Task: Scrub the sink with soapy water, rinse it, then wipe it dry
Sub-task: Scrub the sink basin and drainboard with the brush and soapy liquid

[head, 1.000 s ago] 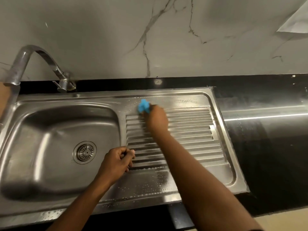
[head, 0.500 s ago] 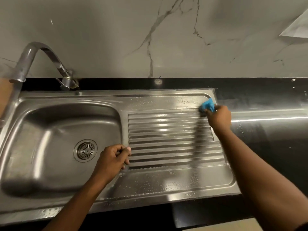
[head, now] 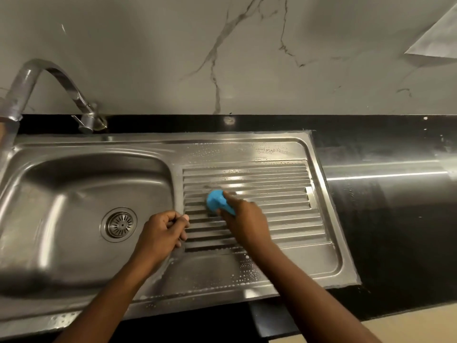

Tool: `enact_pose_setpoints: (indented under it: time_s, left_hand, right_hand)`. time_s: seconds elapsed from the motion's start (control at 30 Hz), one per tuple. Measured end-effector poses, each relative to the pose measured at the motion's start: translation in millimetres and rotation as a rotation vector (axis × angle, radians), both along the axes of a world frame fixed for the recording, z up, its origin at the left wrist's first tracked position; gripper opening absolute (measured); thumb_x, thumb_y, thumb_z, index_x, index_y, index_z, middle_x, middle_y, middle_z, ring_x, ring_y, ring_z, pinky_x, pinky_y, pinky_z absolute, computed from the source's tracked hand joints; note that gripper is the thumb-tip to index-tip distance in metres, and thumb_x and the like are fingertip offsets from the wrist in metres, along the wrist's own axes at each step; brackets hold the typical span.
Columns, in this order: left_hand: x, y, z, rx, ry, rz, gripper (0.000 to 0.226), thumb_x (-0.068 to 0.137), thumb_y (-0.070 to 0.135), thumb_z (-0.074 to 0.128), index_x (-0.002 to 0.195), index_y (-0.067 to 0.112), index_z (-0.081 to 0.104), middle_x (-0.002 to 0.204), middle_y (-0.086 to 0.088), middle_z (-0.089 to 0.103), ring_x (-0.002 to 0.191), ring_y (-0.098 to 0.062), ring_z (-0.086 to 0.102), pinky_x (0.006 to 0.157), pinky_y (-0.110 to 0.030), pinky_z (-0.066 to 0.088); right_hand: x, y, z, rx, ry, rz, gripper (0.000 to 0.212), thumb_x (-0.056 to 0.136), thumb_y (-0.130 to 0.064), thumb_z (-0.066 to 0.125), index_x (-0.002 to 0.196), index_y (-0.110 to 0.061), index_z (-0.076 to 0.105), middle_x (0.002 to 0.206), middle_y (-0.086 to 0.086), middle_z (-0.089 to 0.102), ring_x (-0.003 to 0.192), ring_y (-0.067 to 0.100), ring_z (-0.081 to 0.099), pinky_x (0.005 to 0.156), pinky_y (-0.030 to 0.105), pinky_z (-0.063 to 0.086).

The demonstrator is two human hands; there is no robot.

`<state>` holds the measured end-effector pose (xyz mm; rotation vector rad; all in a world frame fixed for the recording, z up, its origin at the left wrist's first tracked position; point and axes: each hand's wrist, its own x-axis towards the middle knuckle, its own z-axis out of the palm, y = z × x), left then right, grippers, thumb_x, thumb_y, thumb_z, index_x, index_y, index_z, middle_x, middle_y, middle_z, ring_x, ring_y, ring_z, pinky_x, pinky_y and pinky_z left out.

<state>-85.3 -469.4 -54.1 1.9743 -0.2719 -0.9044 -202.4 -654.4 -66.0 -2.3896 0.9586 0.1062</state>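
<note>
A person's right hand (head: 244, 225) presses a blue sponge (head: 217, 201) onto the ribbed draining board (head: 291, 219) of a steel sink (head: 222, 138), fingers and thumb curled round the sponge's back half. The left hand (head: 162, 231) rests in a loose fist at the board's left edge, beside the basin (head: 74, 206), with nothing visible in it. The sponge looks soft, light and probably slick with soap, so it is best held from above with the fingers wrapped well round it. Suds (head: 247, 271) bead the wet, fixed metal. The ribs run open to the right as far as the raised rim. To the left, the fist and the drop into the basin leave little room.
</note>
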Motion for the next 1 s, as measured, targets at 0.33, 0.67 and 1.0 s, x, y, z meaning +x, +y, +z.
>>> enact_pose_setpoints:
  time_s: [0.33, 0.67, 1.0]
  left_hand:
    - [-2, 16, 3, 0.033, -0.029, 0.009, 0.027, 0.103, 0.024, 0.063, 0.082, 0.01, 0.073, 0.067, -0.01, 0.072, 0.055, -0.019, 0.062, 0.058, -0.033, 0.051]
    - [-7, 20, 3, 0.03, 0.009, 0.023, 0.021, 0.097, 0.013, 0.063, 0.079, 0.007, 0.073, 0.067, -0.011, 0.072, 0.054, -0.019, 0.06, 0.055, -0.03, 0.045]
    - [-14, -3, 6, -0.008, 0.021, -0.042, 0.019, 0.093, 0.023, 0.067, 0.081, 0.011, 0.075, 0.068, -0.01, 0.073, 0.056, -0.02, 0.062, 0.058, -0.032, 0.048]
  right_hand:
    - [102, -18, 9, 0.123, -0.151, -0.115, 0.048, 0.1, -0.04, 0.066, 0.144, -0.025, 0.057, 0.119, 0.002, 0.074, 0.093, 0.018, 0.072, 0.082, 0.037, 0.061]
    - [16, 17, -9, -0.003, -0.052, 0.041, 0.054, 0.101, -0.046, 0.061, 0.153, -0.039, 0.047, 0.112, 0.004, 0.076, 0.094, 0.024, 0.073, 0.071, 0.03, 0.047]
    - [11, -71, 3, -0.007, -0.176, -0.295, 0.054, 0.1, -0.042, 0.065, 0.149, -0.02, 0.055, 0.123, 0.007, 0.074, 0.101, 0.024, 0.072, 0.086, 0.044, 0.061]
